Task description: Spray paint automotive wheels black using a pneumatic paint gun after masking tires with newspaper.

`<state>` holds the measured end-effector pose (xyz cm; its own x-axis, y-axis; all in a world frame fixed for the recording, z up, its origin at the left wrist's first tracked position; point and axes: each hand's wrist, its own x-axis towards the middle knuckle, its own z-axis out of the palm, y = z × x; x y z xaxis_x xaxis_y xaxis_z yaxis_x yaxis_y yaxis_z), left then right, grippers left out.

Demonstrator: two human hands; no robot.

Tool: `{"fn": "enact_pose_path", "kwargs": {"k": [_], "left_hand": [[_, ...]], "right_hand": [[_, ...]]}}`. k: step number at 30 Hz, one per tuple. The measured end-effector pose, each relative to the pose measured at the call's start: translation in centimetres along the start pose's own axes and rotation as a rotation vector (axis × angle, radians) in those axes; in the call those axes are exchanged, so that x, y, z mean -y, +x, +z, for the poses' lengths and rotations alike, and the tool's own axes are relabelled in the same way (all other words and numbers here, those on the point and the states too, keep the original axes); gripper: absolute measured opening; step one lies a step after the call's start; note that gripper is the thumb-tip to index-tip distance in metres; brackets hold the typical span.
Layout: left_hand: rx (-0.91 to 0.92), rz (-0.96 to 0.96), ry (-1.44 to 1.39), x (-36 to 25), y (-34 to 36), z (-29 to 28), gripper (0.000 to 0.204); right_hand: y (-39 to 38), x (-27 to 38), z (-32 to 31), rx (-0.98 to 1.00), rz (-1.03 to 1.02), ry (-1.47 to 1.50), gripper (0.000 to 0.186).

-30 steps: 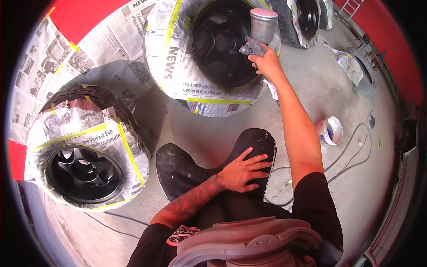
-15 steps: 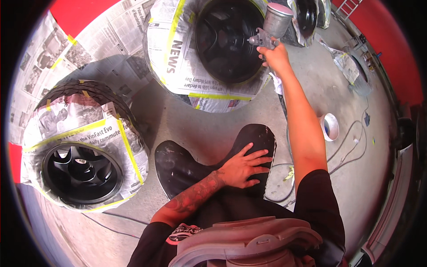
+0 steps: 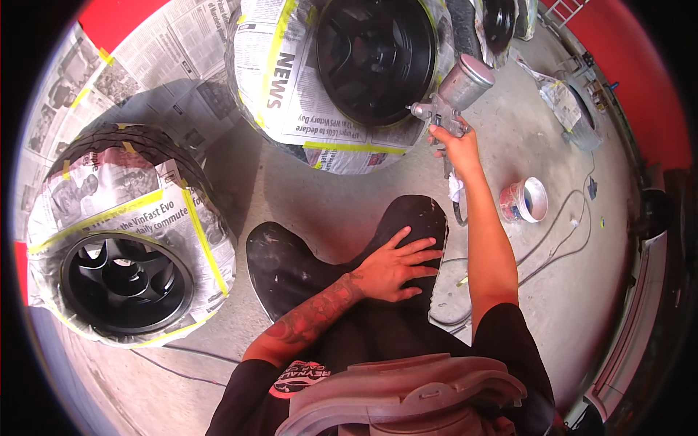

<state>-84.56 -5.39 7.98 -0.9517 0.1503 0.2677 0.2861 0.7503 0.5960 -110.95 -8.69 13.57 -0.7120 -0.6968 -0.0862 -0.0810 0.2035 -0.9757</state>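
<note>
My right hand (image 3: 457, 145) is closed round the grip of a metal spray gun (image 3: 440, 111) with a silver paint cup (image 3: 466, 81) on top. The gun's nozzle points left, at the lower right rim of a glossy black wheel (image 3: 376, 62); whether paint is coming out cannot be seen. Newspaper (image 3: 305, 109) and yellow tape cover the tire around that wheel. My left hand (image 3: 398, 272) rests flat on my right knee, fingers spread, holding nothing. At the left lies a second black wheel (image 3: 127, 283), its tire likewise wrapped in newspaper.
A small paint bucket (image 3: 525, 200) stands on the concrete floor right of my forearm, near a looping hose (image 3: 560, 251). More masked wheels (image 3: 499, 25) are at the far top. A partly covered tire (image 3: 579, 116) lies at the far right. Newspaper sheets (image 3: 156, 43) line the red surface behind.
My right hand has moved the spray gun right and down, from in front of the black wheel to beside its lower right rim. My left hand stays on the knee.
</note>
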Motion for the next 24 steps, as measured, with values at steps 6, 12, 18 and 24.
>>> {"fn": "enact_pose_path", "kwargs": {"k": [6, 12, 18, 24], "left_hand": [[0.010, -0.016, 0.012, 0.1, -0.1, 0.0, 0.048], [-0.004, -0.031, 0.016, 0.3, 0.0, 0.0, 0.048], [-0.011, -0.013, 0.005, 0.3, 0.5, 0.1, 0.049], [-0.023, -0.011, -0.008, 0.4, 0.2, 0.0, 0.049]], "right_hand": [[-0.3, -0.4, 0.5, -0.180, 0.003, -0.267, 0.040], [-0.6, 1.1, 0.3, -0.154, -0.185, -0.477, 0.044], [-1.8, 1.0, 4.1, 0.053, -0.275, -0.476, 0.048], [-1.7, 0.1, 3.7, 0.066, -0.299, -0.633, 0.048]]}}
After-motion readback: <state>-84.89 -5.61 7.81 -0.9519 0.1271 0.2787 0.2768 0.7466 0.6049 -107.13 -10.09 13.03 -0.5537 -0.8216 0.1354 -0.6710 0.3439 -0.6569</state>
